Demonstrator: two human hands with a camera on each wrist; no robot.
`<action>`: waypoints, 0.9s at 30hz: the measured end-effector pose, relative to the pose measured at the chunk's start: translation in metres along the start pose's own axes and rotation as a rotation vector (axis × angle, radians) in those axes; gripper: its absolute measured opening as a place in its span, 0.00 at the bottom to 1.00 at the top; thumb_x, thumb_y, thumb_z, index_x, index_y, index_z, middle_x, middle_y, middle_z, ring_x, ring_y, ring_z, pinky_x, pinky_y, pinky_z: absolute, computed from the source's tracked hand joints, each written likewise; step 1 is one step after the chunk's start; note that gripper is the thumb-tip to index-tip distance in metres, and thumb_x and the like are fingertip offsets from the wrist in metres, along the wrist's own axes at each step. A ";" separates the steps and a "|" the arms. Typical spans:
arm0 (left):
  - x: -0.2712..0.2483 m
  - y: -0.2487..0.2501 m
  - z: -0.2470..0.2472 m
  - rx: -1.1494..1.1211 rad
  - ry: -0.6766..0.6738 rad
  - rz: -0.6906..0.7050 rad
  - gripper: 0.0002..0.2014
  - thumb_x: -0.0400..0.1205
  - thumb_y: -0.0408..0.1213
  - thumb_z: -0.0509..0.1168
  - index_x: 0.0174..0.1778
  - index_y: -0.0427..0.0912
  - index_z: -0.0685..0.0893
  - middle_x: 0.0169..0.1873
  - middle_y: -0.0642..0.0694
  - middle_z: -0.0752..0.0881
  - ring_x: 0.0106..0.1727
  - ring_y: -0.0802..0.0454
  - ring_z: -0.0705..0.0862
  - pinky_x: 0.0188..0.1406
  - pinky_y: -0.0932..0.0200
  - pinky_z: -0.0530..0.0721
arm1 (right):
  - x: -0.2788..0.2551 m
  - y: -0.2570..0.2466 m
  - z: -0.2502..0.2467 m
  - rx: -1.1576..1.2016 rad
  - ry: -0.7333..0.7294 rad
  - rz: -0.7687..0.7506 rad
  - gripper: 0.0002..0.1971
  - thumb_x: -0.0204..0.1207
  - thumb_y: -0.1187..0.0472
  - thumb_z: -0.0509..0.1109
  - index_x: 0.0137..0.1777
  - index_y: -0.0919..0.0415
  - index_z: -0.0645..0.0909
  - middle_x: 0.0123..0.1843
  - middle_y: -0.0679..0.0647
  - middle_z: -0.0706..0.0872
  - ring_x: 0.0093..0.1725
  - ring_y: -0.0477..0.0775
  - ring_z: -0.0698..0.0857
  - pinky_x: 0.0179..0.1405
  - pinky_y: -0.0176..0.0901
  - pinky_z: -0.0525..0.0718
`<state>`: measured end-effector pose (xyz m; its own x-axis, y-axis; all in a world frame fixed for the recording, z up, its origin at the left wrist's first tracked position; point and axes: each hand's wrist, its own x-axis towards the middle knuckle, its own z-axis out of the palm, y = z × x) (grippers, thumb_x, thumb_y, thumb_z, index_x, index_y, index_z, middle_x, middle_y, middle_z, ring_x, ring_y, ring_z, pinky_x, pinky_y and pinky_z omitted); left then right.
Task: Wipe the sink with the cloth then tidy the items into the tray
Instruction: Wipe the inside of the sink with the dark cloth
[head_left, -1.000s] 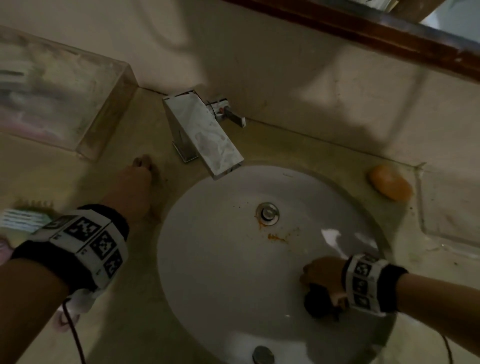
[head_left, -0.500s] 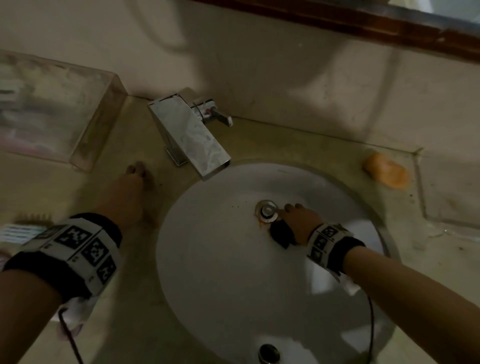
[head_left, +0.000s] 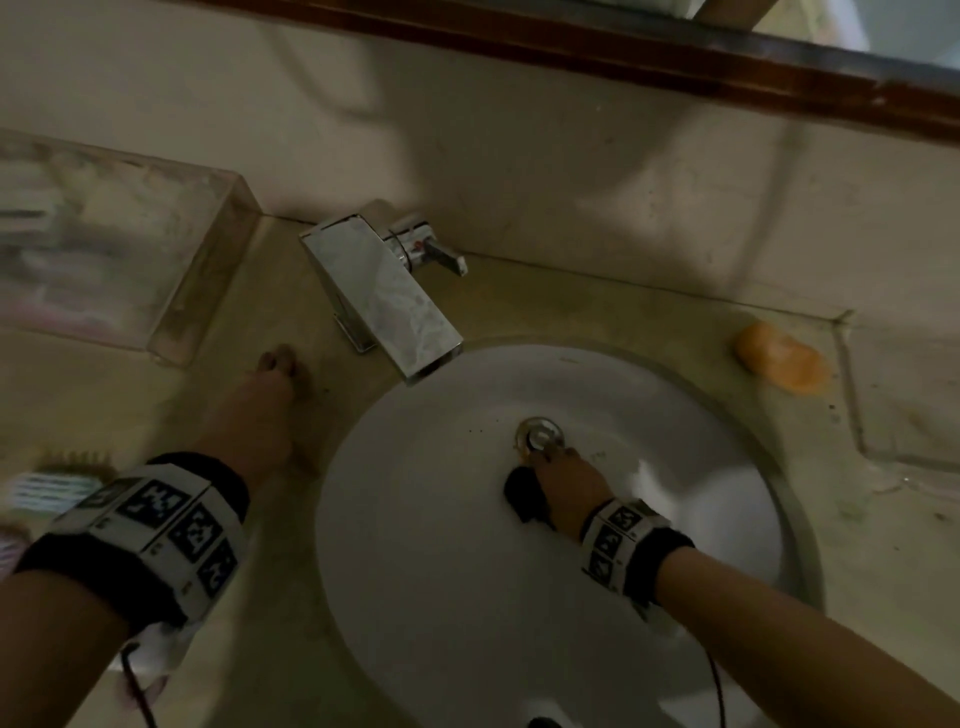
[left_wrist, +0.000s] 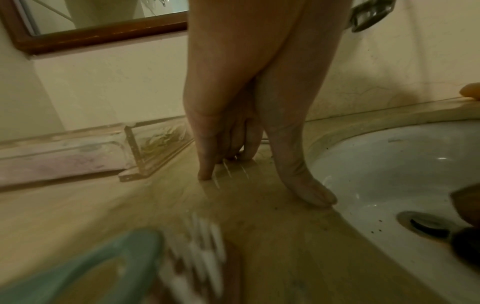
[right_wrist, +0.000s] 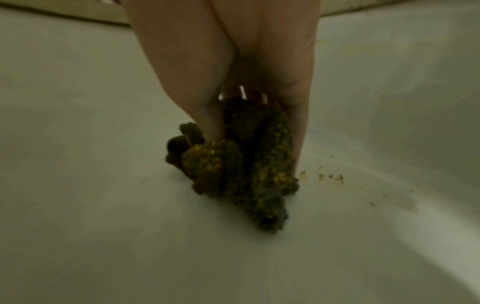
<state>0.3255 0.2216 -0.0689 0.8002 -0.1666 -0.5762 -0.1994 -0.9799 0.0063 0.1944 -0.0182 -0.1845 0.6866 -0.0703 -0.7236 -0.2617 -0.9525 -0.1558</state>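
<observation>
Dim cream wall (head_left: 519, 171), wood-framed mirror (left_wrist: 103, 35)

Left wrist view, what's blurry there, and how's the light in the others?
Left wrist view: the green brush at the bottom is smeared. Head view: dim, the tray blurred, glare on the sink. Right wrist view: dark, grainy, the cloth soft.

Home bathroom: sink (head_left: 415, 519), mirror (left_wrist: 103, 30)

So the beige stone counter (head_left: 291, 597) has a white oval sink (head_left: 415, 571) set into it, chrome tap (head_left: 379, 291) at the back edge. Clear tray (head_left: 197, 306) sits back left against the wall, and an orange bar of soap (head_left: 782, 357) is off to the sink's right. Left hand (left_wrist: 233, 115) rests fingertips-down on the counter between tray and sink, with a blurry teal brush (left_wrist: 85, 273) lying near the front-left edge.
</observation>
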 end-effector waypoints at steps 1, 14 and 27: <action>-0.001 0.000 0.000 0.019 0.000 -0.001 0.26 0.79 0.27 0.66 0.73 0.25 0.68 0.57 0.30 0.81 0.59 0.33 0.83 0.52 0.50 0.81 | 0.004 -0.002 -0.005 0.029 0.017 0.029 0.30 0.83 0.62 0.59 0.82 0.63 0.52 0.81 0.65 0.61 0.77 0.65 0.67 0.73 0.54 0.71; 0.004 -0.002 0.003 0.065 0.029 -0.018 0.31 0.80 0.32 0.67 0.77 0.29 0.63 0.67 0.29 0.77 0.65 0.34 0.80 0.61 0.49 0.79 | -0.003 -0.041 0.015 0.066 -0.082 -0.065 0.32 0.79 0.65 0.65 0.80 0.60 0.57 0.77 0.66 0.63 0.73 0.68 0.70 0.70 0.57 0.75; 0.014 -0.007 0.006 0.061 -0.024 -0.023 0.55 0.67 0.35 0.80 0.83 0.36 0.51 0.70 0.31 0.75 0.65 0.36 0.80 0.62 0.49 0.80 | 0.015 -0.088 -0.005 0.335 0.048 -0.075 0.27 0.79 0.63 0.63 0.77 0.62 0.61 0.73 0.66 0.69 0.69 0.66 0.74 0.66 0.54 0.75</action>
<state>0.3349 0.2270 -0.0822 0.7915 -0.1403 -0.5948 -0.2153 -0.9749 -0.0565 0.2312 0.0629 -0.1778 0.7415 -0.0249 -0.6705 -0.4117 -0.8059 -0.4254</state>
